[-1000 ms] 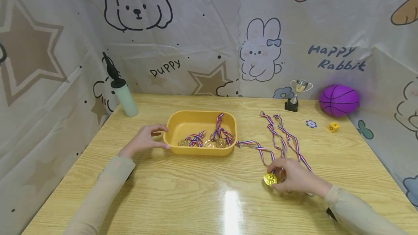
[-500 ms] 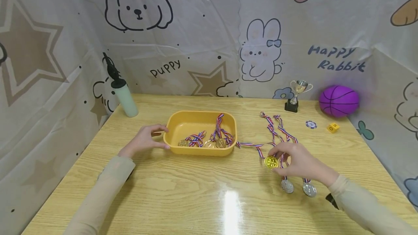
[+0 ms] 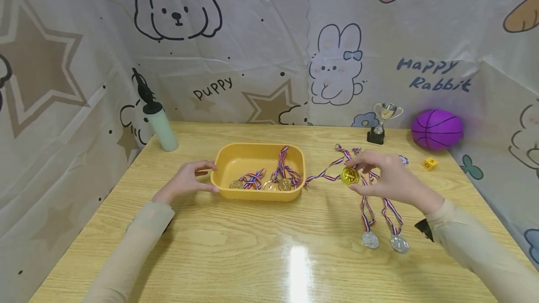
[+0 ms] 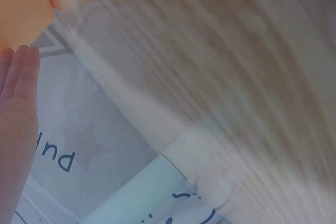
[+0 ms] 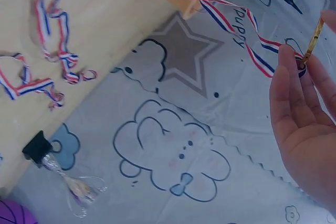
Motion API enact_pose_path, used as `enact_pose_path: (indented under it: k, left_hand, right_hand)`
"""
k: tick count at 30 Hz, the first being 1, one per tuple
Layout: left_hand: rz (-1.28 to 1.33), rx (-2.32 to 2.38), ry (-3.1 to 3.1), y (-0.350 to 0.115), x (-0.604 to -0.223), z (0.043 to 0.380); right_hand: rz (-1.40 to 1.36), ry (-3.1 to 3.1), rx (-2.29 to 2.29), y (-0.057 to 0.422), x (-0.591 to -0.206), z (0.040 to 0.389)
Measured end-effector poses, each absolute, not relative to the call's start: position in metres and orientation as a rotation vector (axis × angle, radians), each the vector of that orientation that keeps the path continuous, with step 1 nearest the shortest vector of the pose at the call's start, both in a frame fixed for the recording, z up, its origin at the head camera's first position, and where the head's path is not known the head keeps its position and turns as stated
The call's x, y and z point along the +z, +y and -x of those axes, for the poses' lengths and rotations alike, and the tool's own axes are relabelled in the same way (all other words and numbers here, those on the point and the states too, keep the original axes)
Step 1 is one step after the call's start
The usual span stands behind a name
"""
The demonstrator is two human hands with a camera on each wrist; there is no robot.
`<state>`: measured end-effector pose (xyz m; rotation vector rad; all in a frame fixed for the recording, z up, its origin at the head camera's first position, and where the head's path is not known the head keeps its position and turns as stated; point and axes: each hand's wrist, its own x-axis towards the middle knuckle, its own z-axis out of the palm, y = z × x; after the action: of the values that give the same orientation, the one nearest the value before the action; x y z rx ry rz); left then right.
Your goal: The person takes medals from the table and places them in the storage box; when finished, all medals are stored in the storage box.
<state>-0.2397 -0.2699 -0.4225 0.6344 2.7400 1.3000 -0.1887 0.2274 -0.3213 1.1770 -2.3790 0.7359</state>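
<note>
My right hand [image 3: 391, 176] pinches a gold medal [image 3: 349, 176] between thumb and fingers, above the table to the right of the yellow basin [image 3: 261, 194]. Its striped ribbon [image 5: 226, 22] stretches left toward the basin's right end in the right wrist view. Several gold medals [image 3: 284, 184] with bunched ribbons lie inside the basin. My left hand [image 3: 185, 182] touches the basin's left end, thumb and fingers spread. In the left wrist view those fingers [image 4: 25, 72] look straight, tips against the wall. Two silver medals [image 3: 370, 240] lie below my right hand, their ribbons running backward and partly hidden.
At the back right stand a small trophy cup [image 3: 382, 123] and a purple ball [image 3: 437, 129]. A yellow die [image 3: 429, 164] and a partly hidden poker chip [image 3: 403, 159] lie before them. A pale green cylinder with a black top [image 3: 161, 127] stands back left. Printed cloth surrounds the table.
My right hand has lifted the gold medal and moved away from me, over the ribbons. The silver medals, covered before, now show. My left hand and the basin have stayed put.
</note>
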Motion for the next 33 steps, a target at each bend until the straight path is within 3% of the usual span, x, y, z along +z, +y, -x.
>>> enact_pose_path:
  k: [33]
  left_hand:
    - [-0.638, 1.282, 2.75, -0.271, -0.423, 0.24]
  right_hand:
    - [-1.168, -2.241, 0.881, 0.152, -0.239, 0.221]
